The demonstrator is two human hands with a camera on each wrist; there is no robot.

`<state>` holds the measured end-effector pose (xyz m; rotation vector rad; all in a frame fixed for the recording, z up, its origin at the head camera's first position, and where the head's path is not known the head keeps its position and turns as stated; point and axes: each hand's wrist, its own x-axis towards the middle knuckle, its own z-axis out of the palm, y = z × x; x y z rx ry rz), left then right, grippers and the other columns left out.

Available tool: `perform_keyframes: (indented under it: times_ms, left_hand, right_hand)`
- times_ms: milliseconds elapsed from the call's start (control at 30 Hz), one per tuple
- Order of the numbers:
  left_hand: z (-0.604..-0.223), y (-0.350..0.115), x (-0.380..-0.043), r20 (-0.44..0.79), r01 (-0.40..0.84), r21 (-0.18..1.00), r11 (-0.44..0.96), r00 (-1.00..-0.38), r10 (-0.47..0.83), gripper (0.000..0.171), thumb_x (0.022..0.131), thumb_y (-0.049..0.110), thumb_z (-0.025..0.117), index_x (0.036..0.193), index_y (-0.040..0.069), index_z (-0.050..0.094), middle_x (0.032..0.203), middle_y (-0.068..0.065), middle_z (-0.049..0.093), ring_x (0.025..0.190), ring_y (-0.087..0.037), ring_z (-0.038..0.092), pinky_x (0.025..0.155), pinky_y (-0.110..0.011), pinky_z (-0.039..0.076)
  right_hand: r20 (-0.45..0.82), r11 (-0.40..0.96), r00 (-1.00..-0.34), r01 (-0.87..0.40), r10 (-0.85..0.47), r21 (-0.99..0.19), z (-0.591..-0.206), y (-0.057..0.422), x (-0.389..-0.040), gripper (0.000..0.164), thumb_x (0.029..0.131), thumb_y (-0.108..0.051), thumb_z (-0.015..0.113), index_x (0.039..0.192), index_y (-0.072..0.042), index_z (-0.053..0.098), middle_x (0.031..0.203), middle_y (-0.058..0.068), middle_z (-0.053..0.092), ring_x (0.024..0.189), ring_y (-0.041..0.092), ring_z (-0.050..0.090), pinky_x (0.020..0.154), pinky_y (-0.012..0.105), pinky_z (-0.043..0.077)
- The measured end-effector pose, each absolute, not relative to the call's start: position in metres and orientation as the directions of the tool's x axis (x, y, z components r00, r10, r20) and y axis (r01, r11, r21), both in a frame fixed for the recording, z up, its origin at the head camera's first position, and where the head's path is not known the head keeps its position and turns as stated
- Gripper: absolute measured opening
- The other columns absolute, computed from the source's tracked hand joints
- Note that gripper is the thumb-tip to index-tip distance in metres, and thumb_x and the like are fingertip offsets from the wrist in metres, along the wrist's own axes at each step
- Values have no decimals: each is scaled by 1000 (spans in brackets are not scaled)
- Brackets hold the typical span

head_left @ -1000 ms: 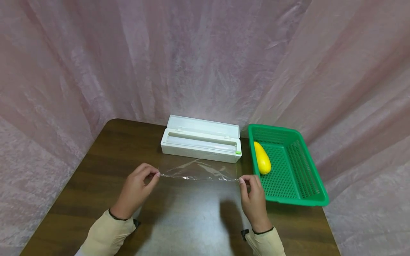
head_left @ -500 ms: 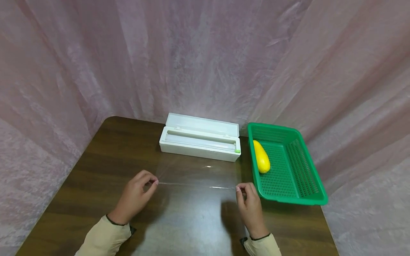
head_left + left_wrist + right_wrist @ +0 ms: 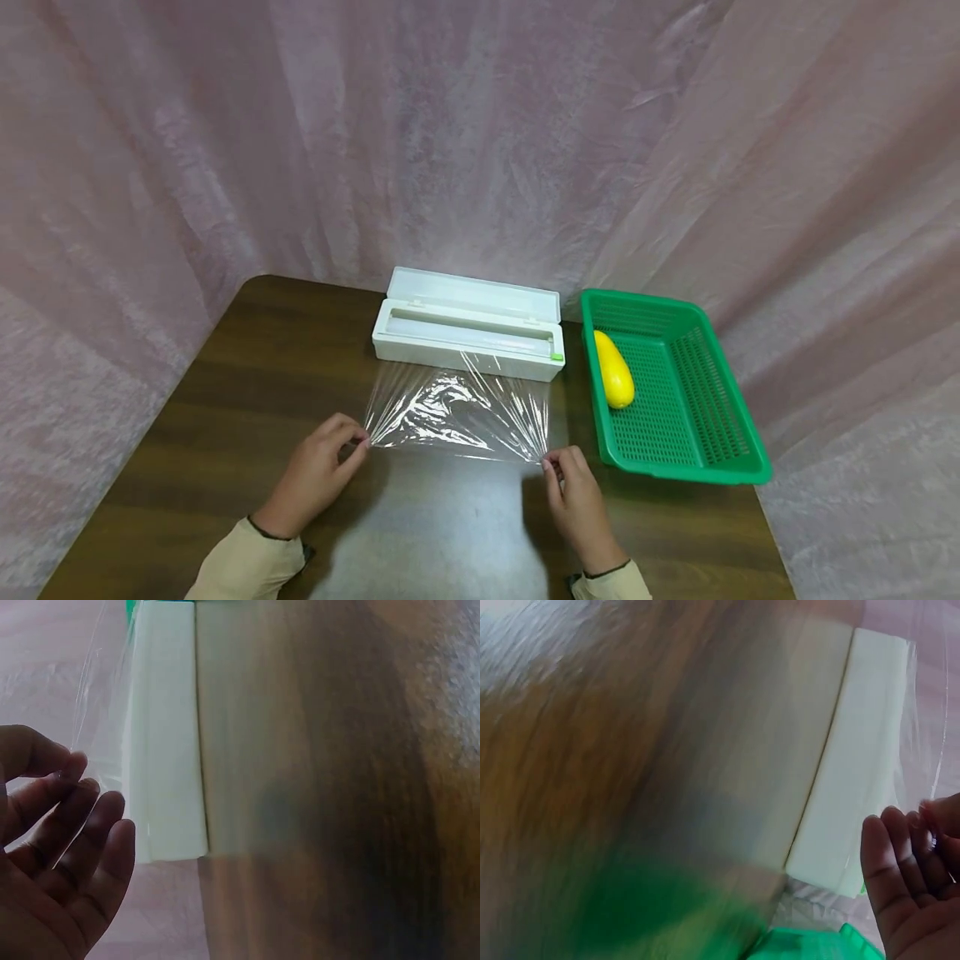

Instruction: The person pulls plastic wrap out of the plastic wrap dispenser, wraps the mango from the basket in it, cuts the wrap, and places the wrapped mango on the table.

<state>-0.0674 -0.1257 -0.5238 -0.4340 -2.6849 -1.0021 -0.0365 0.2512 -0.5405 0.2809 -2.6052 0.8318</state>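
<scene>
A sheet of clear plastic wrap (image 3: pixel 450 417) stretches from a white wrap dispenser box (image 3: pixel 465 350) toward the person, creased and shiny near its corners. My left hand (image 3: pixel 315 467) pinches its near left corner between thumb and index finger. At the near right corner, my right hand (image 3: pixel 579 504) pinches the wrap the same way. The dispenser's lid (image 3: pixel 474 293) stands raised at the back, and a roll (image 3: pixel 468 332) shows inside. In the left wrist view, thumb and index finger meet on the film (image 3: pixel 90 697), with the other fingers loosely bent.
A green plastic basket (image 3: pixel 735 392) stands to the right of the dispenser, with a yellow, elongated vegetable (image 3: pixel 615 371) against its left wall. All rest on a dark wooden table (image 3: pixel 247 383). A pink curtain (image 3: pixel 480 150) hangs behind and around it.
Both hands have drawn the wrap nearer the person, lengthening the sheet; the right hand has also shifted slightly left. The film now shows strong creases toward both held corners. Box and basket have stayed put.
</scene>
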Motion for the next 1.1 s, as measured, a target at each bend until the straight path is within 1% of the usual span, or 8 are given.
perform_keyframes:
  times_ms: [167, 200, 433, 567, 700, 767, 933, 1100]
  left_hand:
    - [-529, -126, -68, 313, 349, 585, 732, -930, 193, 4, 90, 11, 75, 88, 13, 72, 96, 6, 58, 77, -5, 54, 66, -24, 48]
    - [-530, -126, -69, 315, 353, 581, 733, -928, 197, 4, 89, 9, 76, 88, 12, 73, 95, 6, 58, 76, -5, 53, 65, -24, 48]
    - [-537, -125, -71, 299, 368, 551, 749, -925, 235, 6, 88, 8, 77, 87, 13, 74, 90, 8, 57, 79, -4, 53, 67, -26, 48]
    - [-541, -123, -76, 307, 388, 545, 743, -917, 254, 6, 87, 7, 77, 87, 13, 75, 87, 7, 58, 77, -4, 53, 67, -25, 48]
    - [-544, -123, -81, 318, 409, 523, 748, -908, 274, 6, 87, 7, 77, 85, 12, 74, 83, 8, 58, 74, -4, 52, 66, -25, 47]
    - [-546, -124, -82, 300, 402, 517, 755, -912, 280, 6, 87, 8, 77, 85, 12, 74, 82, 8, 57, 74, -4, 51, 66, -25, 47]
    - [-549, -125, -83, 248, 375, 517, 770, -926, 285, 4, 89, 9, 76, 86, 11, 75, 82, 8, 58, 74, -3, 51, 66, -25, 47]
    - [-553, -124, -82, 234, 378, 500, 779, -925, 299, 5, 88, 8, 77, 86, 12, 76, 81, 7, 58, 72, -4, 51, 64, -24, 47]
  right_hand:
    - [412, 829, -899, -338, -146, -445, -544, 254, -40, 11, 90, -1, 72, 96, -6, 64, 88, -1, 54, 74, 5, 51, 64, 22, 50]
    - [407, 833, -899, -347, -164, -430, -546, 255, -41, 8, 92, -3, 70, 95, -7, 64, 88, -1, 54, 74, 6, 51, 64, 23, 50]
    - [420, 832, -866, -430, -271, -350, -552, 263, -48, 12, 90, -5, 73, 90, -11, 63, 84, -4, 54, 73, 9, 53, 65, 24, 50]
    - [395, 834, -868, -440, -300, -332, -552, 267, -50, 8, 92, -9, 72, 90, -12, 65, 83, -5, 54, 77, 11, 55, 68, 26, 51]
    - [367, 846, -876, -433, -313, -312, -553, 267, -53, 10, 88, -8, 76, 88, -12, 67, 82, -6, 54, 78, 11, 54, 69, 27, 52]
    - [349, 849, -882, -428, -317, -311, -554, 266, -55, 12, 86, -7, 78, 88, -12, 67, 82, -6, 54, 78, 11, 54, 70, 27, 52]
    - [309, 845, -889, -430, -337, -319, -554, 262, -58, 8, 88, -7, 75, 88, -11, 68, 83, -5, 55, 78, 12, 54, 70, 28, 51]
    - [283, 848, -898, -420, -337, -324, -558, 261, -59, 8, 88, -8, 76, 87, -11, 68, 82, -4, 55, 77, 13, 55, 69, 29, 51]
